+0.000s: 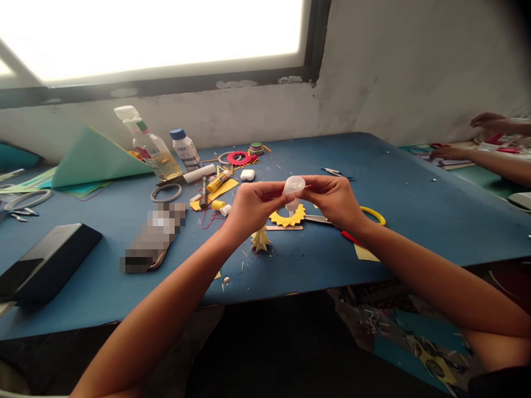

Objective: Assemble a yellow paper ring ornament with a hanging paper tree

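Observation:
Both of my hands are raised over the blue table (415, 199) and hold a small translucent white glue bottle (293, 189) between them. My left hand (251, 207) grips it from the left, my right hand (336, 200) from the right. Directly beneath the bottle lies a yellow zigzag paper ring (287, 218) on a wooden stick (284, 227). A small folded yellow paper piece (260, 240) stands just below my left hand. Yellow-handled scissors (373, 214) lie under my right wrist.
Behind lie a yellow glue stick (218, 181), a white earbud case (248, 174), a red paper ring (240, 158), two bottles (151, 145), green paper sheets (93, 160) and a black box (45, 262). Another person's hands (485, 138) work at the far right.

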{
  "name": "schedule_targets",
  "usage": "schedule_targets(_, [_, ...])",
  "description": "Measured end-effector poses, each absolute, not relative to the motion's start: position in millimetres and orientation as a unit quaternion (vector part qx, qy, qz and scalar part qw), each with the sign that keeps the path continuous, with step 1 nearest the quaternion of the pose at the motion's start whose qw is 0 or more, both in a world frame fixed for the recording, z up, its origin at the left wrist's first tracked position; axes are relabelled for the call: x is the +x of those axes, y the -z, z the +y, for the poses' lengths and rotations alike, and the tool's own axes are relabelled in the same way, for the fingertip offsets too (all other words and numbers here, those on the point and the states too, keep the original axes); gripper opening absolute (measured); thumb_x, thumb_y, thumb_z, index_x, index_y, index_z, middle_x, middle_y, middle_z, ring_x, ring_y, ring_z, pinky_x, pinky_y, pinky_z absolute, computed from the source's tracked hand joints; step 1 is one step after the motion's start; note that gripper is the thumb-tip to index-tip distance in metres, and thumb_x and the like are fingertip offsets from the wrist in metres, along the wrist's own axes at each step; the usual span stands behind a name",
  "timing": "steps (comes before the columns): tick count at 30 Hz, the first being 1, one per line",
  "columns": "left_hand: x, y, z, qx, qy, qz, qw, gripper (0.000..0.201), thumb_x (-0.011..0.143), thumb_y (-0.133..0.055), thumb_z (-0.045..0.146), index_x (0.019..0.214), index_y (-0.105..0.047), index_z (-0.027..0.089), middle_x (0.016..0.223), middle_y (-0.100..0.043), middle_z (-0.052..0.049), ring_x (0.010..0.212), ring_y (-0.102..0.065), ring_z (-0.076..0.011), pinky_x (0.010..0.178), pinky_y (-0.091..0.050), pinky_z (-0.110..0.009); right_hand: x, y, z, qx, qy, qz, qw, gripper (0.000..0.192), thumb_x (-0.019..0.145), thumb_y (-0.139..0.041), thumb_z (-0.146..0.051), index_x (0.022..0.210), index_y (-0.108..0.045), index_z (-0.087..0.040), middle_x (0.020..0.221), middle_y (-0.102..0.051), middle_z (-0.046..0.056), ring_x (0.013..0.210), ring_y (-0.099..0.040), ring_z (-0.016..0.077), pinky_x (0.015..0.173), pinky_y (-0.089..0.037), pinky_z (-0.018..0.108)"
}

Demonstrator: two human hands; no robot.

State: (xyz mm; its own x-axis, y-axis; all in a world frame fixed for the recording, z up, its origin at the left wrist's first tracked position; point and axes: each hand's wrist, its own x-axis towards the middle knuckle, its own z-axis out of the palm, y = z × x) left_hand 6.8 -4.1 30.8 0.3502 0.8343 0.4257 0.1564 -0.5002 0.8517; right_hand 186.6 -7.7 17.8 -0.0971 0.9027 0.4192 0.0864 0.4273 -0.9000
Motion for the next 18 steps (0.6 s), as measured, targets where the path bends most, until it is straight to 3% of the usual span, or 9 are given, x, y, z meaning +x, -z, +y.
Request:
schedule_targets(3, [7.5,-29.8,-1.1,0.697,-0.484,0.326,0.416,0.034,0.069,-0.076,0.036,0.095,-0.072,0.015,0.092,-0.074,-0.007,0.085,-0.069,-0.0199,0.076,-0.057,-0.031,189.4,-19.3,-6.2,-0.384,-0.359,-0.656,0.542,0.04,0.066,-0.076,-0.043,0.1,-0.073,-0.022,0.085,-0.075,0.002,0.084,-0.068,0.0215,0.081,-0.056,0.039])
schedule_targets(6, [7.2,-27.6,1.3,0.661,-0.511,0.334,0.437,0.034,0.066,-0.077,0.037,0.089,-0.07,0.014,0.088,-0.074,-0.008,0.079,-0.069,-0.0182,0.07,-0.058,-0.029,191.1,-20.2,-6.4,-0.382,-0.359,-0.658,0.542,0.043,0.066,-0.076,-0.043,0.103,-0.072,-0.021,0.085,-0.075,0.002,0.085,-0.068,0.0217,0.081,-0.056,0.04])
schedule_targets(11, [5.1,-23.3,3.2,0.673,-0.524,0.385,0.352,0.027,0.068,-0.076,0.037,0.083,-0.072,0.015,0.079,-0.073,-0.006,0.072,-0.068,-0.0165,0.063,-0.056,-0.026,191.6,-17.3,-5.1,-0.359,-0.387,-0.655,0.54,0.039,0.066,-0.077,-0.037,0.101,-0.071,-0.021,0.091,-0.073,0.003,0.086,-0.068,0.0198,0.08,-0.056,0.037])
schedule_targets(14, [5.3,-22.1,2.3,0.713,-0.497,0.383,0.315,0.028,0.071,-0.073,0.037,0.088,-0.073,0.015,0.084,-0.072,-0.007,0.079,-0.067,-0.0179,0.067,-0.056,-0.026,191.0,-16.8,-4.5,-0.363,-0.385,-0.659,0.535,0.041,0.063,-0.08,-0.037,0.099,-0.069,-0.021,0.095,-0.072,0.004,0.089,-0.068,0.0203,0.078,-0.057,0.035])
schedule_targets(18, [7.4,-22.1,-0.4,0.742,-0.446,0.345,0.361,0.039,0.07,-0.073,0.04,0.099,-0.071,0.015,0.093,-0.07,-0.009,0.086,-0.065,-0.0202,0.068,-0.057,-0.027,190.5,-18.0,-4.7,-0.362,-0.41,-0.66,0.515,0.052,0.062,-0.08,-0.039,0.108,-0.065,-0.02,0.108,-0.069,0.007,0.099,-0.065,0.0227,0.085,-0.056,0.038])
